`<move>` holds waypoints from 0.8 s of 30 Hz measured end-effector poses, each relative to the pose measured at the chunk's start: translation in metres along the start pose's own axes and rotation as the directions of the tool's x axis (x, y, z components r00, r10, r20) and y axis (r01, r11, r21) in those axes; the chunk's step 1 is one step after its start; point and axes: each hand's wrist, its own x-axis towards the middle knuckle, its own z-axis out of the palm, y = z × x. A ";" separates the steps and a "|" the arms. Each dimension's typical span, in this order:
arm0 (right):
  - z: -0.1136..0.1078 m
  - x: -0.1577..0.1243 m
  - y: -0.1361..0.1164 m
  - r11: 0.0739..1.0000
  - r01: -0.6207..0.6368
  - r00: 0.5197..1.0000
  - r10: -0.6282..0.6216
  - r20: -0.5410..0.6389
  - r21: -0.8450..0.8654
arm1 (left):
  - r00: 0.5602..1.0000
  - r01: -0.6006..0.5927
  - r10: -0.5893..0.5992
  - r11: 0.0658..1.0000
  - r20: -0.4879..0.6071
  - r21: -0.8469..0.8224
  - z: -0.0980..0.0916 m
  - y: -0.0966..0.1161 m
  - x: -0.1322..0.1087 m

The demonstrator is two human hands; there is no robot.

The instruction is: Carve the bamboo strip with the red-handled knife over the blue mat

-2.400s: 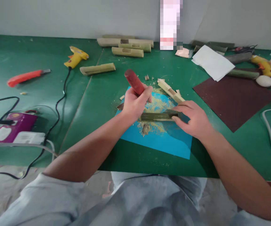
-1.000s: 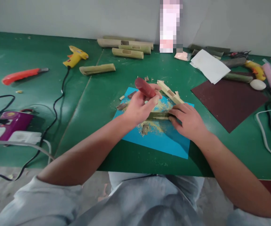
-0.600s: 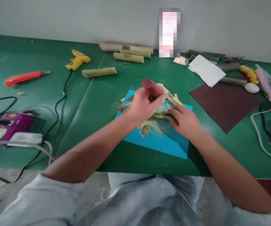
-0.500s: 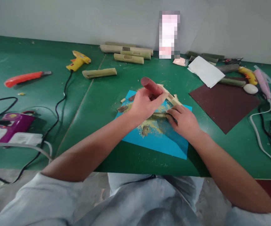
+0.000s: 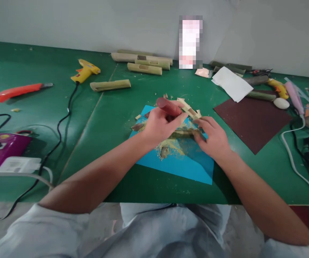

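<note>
My left hand point(image 5: 158, 125) is closed around a tool with a dark red handle point(image 5: 166, 105) that points up and away to the left. Its tip is hidden and bears on a short green bamboo piece point(image 5: 182, 134). My right hand point(image 5: 213, 138) pins that bamboo piece down on a blue sheet point(image 5: 175, 163) with its fingers curled over its right end. Yellow shavings point(image 5: 170, 145) lie scattered on the sheet under both hands. A pale cut bamboo strip point(image 5: 189, 108) lies just beyond my fingers.
Several bamboo tubes point(image 5: 140, 62) lie at the back of the green table point(image 5: 111, 118). A yellow glue gun point(image 5: 84, 70), an orange knife point(image 5: 18, 90) and a purple box point(image 5: 5, 148) with cables are on the left. A brown sheet point(image 5: 251, 120), white paper point(image 5: 231, 84) and more tools are on the right.
The red handle has tilted lower and moved right along the bamboo piece with my left hand. My right hand stayed on the bamboo. The camera view shifted slightly.
</note>
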 end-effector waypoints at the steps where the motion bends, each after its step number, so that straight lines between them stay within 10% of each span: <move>1: -0.003 0.001 -0.001 0.999 -0.016 1.000 0.017 -0.023 0.032 | 0.999 -0.046 0.046 0.999 -0.008 0.023 0.000 0.002 0.001; 8: -0.019 0.020 -0.038 0.939 -0.124 0.991 0.134 -0.009 0.321 | 0.974 -0.216 0.195 0.948 0.112 0.234 -0.003 0.005 0.005; 16: 0.006 0.029 -0.064 0.853 -0.289 0.918 0.376 -0.128 0.434 | 0.849 -0.527 0.444 0.742 0.286 0.414 -0.005 -0.009 -0.001; 24: 0.005 0.025 -0.031 0.574 -0.289 0.753 0.631 -0.188 0.766 | 0.898 -0.413 0.256 0.772 0.358 0.483 -0.030 -0.013 0.001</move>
